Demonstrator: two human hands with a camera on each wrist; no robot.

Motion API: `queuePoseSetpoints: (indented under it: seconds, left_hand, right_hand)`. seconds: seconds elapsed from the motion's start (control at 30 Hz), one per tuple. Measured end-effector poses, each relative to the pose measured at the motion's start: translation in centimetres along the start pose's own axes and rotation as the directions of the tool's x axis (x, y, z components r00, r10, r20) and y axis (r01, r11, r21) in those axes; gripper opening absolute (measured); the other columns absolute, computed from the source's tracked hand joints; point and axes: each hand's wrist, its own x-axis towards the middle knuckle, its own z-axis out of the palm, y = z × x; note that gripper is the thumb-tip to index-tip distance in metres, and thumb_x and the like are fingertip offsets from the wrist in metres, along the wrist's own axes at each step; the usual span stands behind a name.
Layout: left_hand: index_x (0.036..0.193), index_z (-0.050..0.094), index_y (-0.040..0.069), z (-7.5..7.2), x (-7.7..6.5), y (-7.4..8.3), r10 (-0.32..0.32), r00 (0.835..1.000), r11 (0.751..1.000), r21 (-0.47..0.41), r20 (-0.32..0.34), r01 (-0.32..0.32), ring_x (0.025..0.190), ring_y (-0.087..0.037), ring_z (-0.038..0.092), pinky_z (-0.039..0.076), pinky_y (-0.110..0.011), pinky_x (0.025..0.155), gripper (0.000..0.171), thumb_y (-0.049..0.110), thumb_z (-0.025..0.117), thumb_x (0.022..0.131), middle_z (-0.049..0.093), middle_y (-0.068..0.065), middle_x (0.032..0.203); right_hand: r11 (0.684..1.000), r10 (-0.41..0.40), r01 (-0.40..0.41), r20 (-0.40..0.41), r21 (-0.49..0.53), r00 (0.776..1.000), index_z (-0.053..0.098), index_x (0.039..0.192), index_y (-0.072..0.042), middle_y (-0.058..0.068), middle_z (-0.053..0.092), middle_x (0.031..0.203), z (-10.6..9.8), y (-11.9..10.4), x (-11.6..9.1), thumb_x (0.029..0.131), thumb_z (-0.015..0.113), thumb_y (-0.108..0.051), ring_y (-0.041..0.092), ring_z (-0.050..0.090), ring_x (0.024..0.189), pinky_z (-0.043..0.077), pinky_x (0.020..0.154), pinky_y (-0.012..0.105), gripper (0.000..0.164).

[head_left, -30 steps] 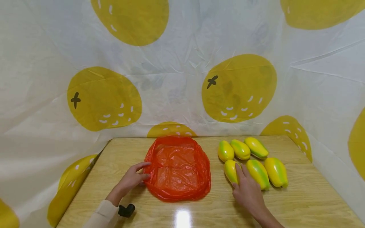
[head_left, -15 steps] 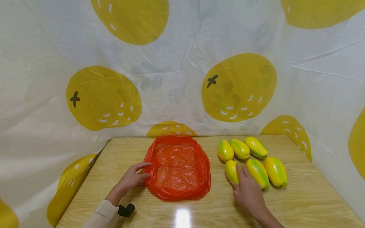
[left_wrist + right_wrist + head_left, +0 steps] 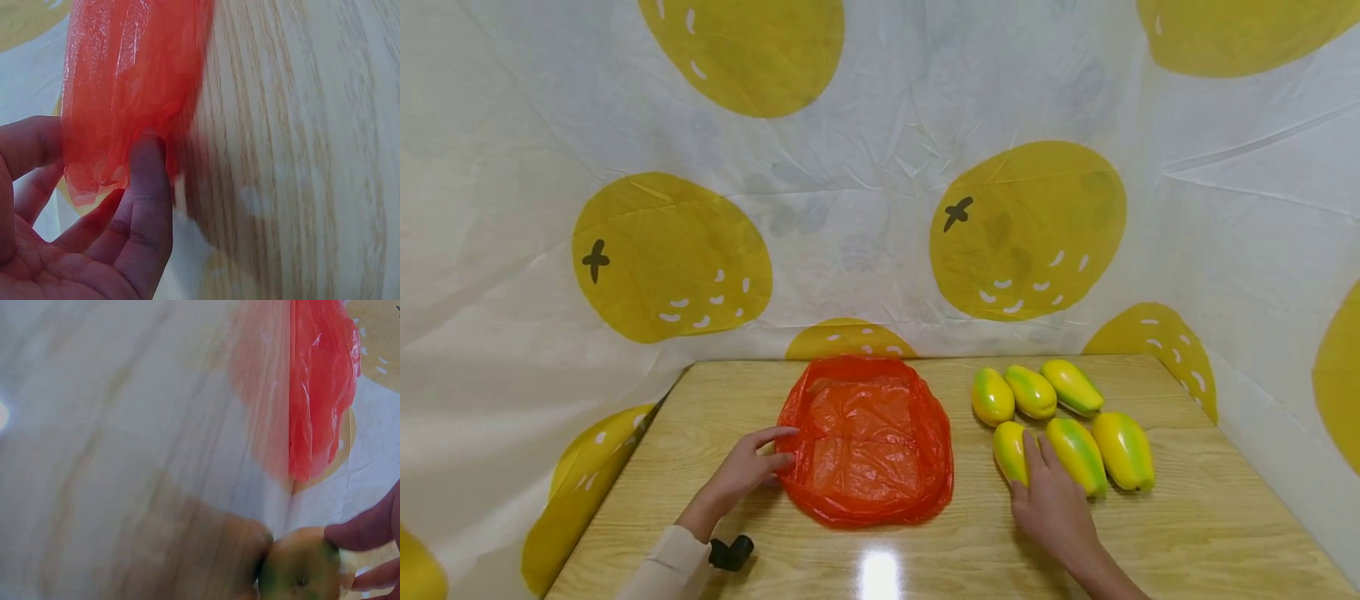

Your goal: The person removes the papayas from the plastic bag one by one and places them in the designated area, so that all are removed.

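Note:
A red plastic bag [image 3: 865, 442] stands on the wooden table, its mouth spread wide and its bottom visible. My left hand [image 3: 741, 475] holds the bag's left side; in the left wrist view its fingers [image 3: 147, 206] lie against the thin film. My right hand [image 3: 1052, 504] grips the front-left papaya [image 3: 1009, 450], yellow with green, and hides part of it. That papaya [image 3: 300, 569] touches the tabletop in the right wrist view, with the thumb [image 3: 362, 531] on it. Beside it lie two more papayas [image 3: 1077, 454], [image 3: 1123, 450], with a row of three papayas [image 3: 1030, 392] behind.
A small black object [image 3: 732, 552] lies near my left sleeve [image 3: 666, 567]. White cloth [image 3: 865, 233] printed with large yellow fruit hangs round the back and sides of the table [image 3: 962, 550]. Light glares off the tabletop at the front.
The papaya under my right hand has shifted slightly right. Both hands otherwise stay in place, and the bag keeps its shape.

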Motion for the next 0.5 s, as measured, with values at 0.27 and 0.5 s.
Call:
queuePoseSetpoints:
  seconds: [0.27, 0.5]
  left_hand:
    - [0.146, 0.059, 0.015, -0.2, -0.4, 0.9, -0.001, 0.994, 0.998, 0.063, -0.114, 0.008, 0.073, -0.024, 0.065, 0.061, -0.034, 0.071, 0.046, 0.021, 0.066, 0.101, 0.066, -0.018, 0.127]
    - [0.147, 0.058, 0.015, 0.2, -0.1, 1.9, 0.107, 0.967, 0.969, 0.241, -0.23, -0.05, 0.131, -0.041, 0.057, 0.059, -0.051, 0.096, 0.049, 0.026, 0.068, 0.1, 0.054, -0.016, 0.153]
  right_hand:
    - [0.989, -0.066, 0.056, -0.071, -0.137, 0.995, 0.037, 0.157, 0.003, 0.039, 0.044, 0.152, -0.7, -0.4, -0.4, 0.093, 0.071, -0.028, 0.055, 0.066, 0.105, 0.058, 0.073, 0.062, 0.08]
    - [0.977, -0.17, 0.136, -0.219, -0.162, 0.961, 0.048, 0.15, 0.003, 0.032, 0.057, 0.144, -2.1, -1.2, -0.6, 0.092, 0.075, -0.027, 0.051, 0.067, 0.11, 0.059, 0.076, 0.061, 0.071]
